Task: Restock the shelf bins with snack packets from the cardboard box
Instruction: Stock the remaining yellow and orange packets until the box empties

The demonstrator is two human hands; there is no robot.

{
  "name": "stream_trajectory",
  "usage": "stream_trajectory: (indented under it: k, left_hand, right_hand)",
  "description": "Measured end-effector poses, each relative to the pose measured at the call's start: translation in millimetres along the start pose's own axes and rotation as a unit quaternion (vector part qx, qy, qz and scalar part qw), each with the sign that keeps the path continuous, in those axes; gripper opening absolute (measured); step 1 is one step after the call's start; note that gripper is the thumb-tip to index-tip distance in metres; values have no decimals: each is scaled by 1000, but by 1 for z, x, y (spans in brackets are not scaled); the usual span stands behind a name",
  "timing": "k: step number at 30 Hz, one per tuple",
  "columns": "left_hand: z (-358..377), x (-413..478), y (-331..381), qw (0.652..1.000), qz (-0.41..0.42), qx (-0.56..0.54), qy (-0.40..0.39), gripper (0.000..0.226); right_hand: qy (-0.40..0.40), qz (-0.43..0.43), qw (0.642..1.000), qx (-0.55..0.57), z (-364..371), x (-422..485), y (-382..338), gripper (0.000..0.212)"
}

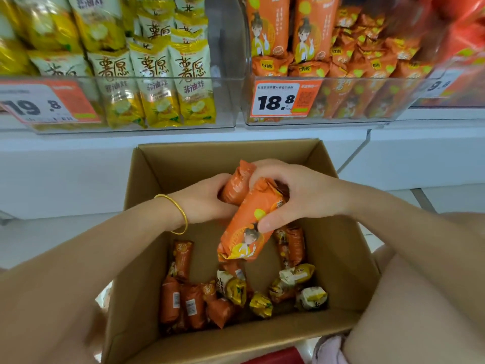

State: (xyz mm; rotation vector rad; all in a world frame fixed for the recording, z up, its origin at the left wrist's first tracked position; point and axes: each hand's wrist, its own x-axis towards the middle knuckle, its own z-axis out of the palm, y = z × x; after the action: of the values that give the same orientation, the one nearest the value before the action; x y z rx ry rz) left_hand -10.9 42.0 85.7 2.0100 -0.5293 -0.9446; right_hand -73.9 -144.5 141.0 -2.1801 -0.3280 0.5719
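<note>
Over the open cardboard box [147, 179], which sits on the floor below the shelf, both hands are busy. The left hand [204, 200], with a gold bangle [181, 208] on its wrist, has its grip curled round one orange packet [236, 185]. The right hand [296, 193] has its grip clamped on a second orange packet [249, 222], thumb across its middle. These look light and air-puffed, in slick, crinkly film, and the contents are probably brittle. I'd hold them loosely round the middle rather than squeeze, or pinch a crimped end. More loose packets [183, 303] lie in the bottom of the box, orange mixed with yellow. The held packet shows a cartoon figure in yellow, but its small print is too blurred to read. Above, the orange bin [367, 119] carries a price tag [278, 99] reading 18.8. The tag [39, 103] on the yellow bin [225, 101] seems to read 19.8. The yellow packs [154, 82] there show 非油炸 under big characters, likely 薯愿.
</note>
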Motion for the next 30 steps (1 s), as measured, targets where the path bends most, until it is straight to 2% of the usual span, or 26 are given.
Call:
stream_trajectory:
  k: [4, 8, 11, 16, 22, 26, 30]
  left_hand:
    - [-8, -6, 0, 989, -91, -95, 74, 66]
    - [-10, -8, 7, 960, -138, -229, 79, 56]
    - [-12, -7, 14, 947, -160, -267, 85, 48]
    - [-14, -4, 23, 932, -163, -301, 117, 40]
    - [-19, -3, 26, 887, -148, -436, 41, 46]
    - [-19, -8, 30, 895, -121, -430, -20, 58]
    - [-19, -8, 29, 872, -115, -474, 34, 57]
  right_hand:
    - [85, 56, 995, 21, -14, -3, 8, 45]
    - [100, 72, 989, 81, -22, 0, 12, 33]
    - [93, 75, 985, 123, -25, 2, 13, 38]
    - [44, 95, 984, 146, -25, 3, 13, 51]
    - [65, 106, 973, 193, -28, 4, 14, 43]
    - [75, 88, 972, 206, -30, 1, 14, 44]
    - [52, 102, 956, 271, -39, -4, 15, 62]
